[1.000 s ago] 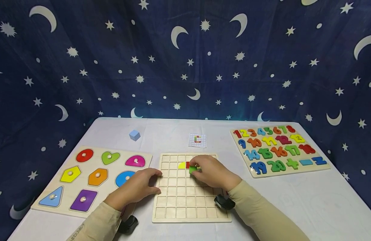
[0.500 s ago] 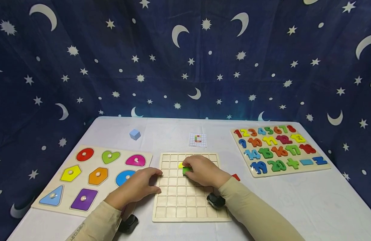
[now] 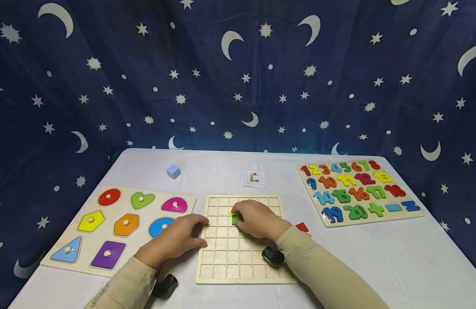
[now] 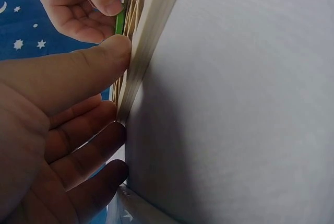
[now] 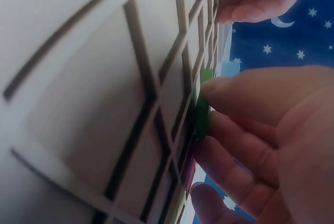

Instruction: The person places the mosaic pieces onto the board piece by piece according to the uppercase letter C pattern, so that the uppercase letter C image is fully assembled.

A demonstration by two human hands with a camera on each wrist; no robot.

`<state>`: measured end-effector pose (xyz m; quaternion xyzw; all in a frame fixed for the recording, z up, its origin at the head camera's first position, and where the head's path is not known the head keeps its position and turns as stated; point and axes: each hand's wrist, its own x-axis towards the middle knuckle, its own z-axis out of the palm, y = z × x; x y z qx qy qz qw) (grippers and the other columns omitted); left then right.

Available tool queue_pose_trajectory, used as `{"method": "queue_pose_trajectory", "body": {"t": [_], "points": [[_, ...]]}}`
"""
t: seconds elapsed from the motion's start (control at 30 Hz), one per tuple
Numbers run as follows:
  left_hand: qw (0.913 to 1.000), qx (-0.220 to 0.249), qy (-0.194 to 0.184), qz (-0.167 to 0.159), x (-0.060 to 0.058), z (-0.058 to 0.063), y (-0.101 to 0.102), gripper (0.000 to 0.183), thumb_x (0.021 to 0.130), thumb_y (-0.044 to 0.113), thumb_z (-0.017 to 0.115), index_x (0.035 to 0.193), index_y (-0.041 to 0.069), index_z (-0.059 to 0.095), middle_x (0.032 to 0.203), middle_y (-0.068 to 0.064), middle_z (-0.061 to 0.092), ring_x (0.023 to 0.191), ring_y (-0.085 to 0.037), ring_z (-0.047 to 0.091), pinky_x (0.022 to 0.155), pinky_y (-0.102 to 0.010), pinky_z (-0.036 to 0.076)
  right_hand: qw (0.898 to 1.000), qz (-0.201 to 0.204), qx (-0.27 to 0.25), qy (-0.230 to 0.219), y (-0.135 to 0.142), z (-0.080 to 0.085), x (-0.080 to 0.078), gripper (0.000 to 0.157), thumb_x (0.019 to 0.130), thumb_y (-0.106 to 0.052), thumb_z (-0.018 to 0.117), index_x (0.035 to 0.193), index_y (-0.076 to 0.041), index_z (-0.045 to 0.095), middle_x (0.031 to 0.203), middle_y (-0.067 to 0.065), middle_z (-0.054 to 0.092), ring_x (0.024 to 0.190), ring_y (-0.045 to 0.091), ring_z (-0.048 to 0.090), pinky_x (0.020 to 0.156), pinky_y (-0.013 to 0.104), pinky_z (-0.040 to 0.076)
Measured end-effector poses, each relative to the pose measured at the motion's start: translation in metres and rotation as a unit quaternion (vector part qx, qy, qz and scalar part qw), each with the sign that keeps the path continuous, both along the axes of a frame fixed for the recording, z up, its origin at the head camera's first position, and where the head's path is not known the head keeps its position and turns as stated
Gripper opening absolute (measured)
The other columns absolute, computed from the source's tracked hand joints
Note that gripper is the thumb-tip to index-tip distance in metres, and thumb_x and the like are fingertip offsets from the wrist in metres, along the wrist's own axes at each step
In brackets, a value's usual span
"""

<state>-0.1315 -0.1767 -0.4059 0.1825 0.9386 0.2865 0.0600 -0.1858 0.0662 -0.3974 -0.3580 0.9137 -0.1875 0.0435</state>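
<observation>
A wooden grid board [image 3: 227, 270] lies on the table in the head view. My right hand [image 3: 259, 219] is over its upper middle, pinching a small green tile [image 3: 236, 220] between thumb and fingers; in the right wrist view the tile [image 5: 201, 117] stands close against the grid lines. Just behind it peeks a yellow piece [image 3: 232, 212], mostly covered by the hand. A red edge [image 5: 191, 165] shows below the fingers in the right wrist view. My left hand [image 3: 174, 240] rests at the board's left edge, thumb and fingers spread apart; its thumb [image 4: 107, 51] touches the side.
Left lies a knobbed shape puzzle [image 3: 145, 257], partly under the left forearm. A number puzzle [image 3: 363, 219] is at right. Behind the board are a pattern card [image 3: 254, 179] and a blue cube [image 3: 174, 171]. A red piece [image 3: 301, 226] and an orange piece [image 3: 308, 234] lie beside the right sleeve.
My right hand has moved left across the board with the green tile, now covering the red piece there. Red and orange pieces beside the sleeve have come into view. The left hand stays put.
</observation>
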Motion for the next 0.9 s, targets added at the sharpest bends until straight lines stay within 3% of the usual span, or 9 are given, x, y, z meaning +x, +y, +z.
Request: {"method": "queue_pose_trajectory", "body": {"t": [0.2, 0.53, 0.9], "points": [[1.0000, -0.002, 0.000, 0.001, 0.0000, 0.0000, 0.0001, 0.048, 0.076, 0.012, 0.088, 0.117, 0.001, 0.066, 0.114, -0.005, 0.068, 0.114, -0.028, 0.061, 0.104, -0.046, 0.046, 1.000, -0.004, 0.005, 0.002, -0.0025, -0.0011, 0.0004, 0.007, 0.093, -0.012, 0.067, 0.100, -0.010, 0.067, 0.092, -0.002, 0.064, 0.081, 0.015, 0.056, 0.075, 0.034, 0.052], [1.0000, -0.002, -0.005, 0.004, 0.0011, 0.0003, 0.0004, 0.047, 0.076, 0.013, 0.088, 0.117, 0.002, 0.066, 0.114, -0.004, 0.068, 0.114, -0.028, 0.061, 0.104, -0.047, 0.046, 1.000, -0.008, 0.020, 0.003, -0.0059, 0.0011, 0.0029, 0.017, 0.095, -0.013, 0.067, 0.111, -0.007, 0.069, 0.106, 0.005, 0.069, 0.101, 0.021, 0.065, 0.088, 0.038, 0.054], [1.0000, 0.000, 0.000, -0.004, 0.0004, 0.0004, -0.0006, 0.047, 0.077, 0.014, 0.088, 0.117, 0.001, 0.066, 0.114, -0.005, 0.068, 0.114, -0.028, 0.061, 0.104, -0.047, 0.046, 1.000, -0.007, 0.016, 0.008, -0.0083, 0.0007, 0.0048, 0.019, 0.095, -0.012, 0.067, 0.112, -0.005, 0.068, 0.109, 0.007, 0.070, 0.105, 0.025, 0.065, 0.092, 0.038, 0.054]]}}
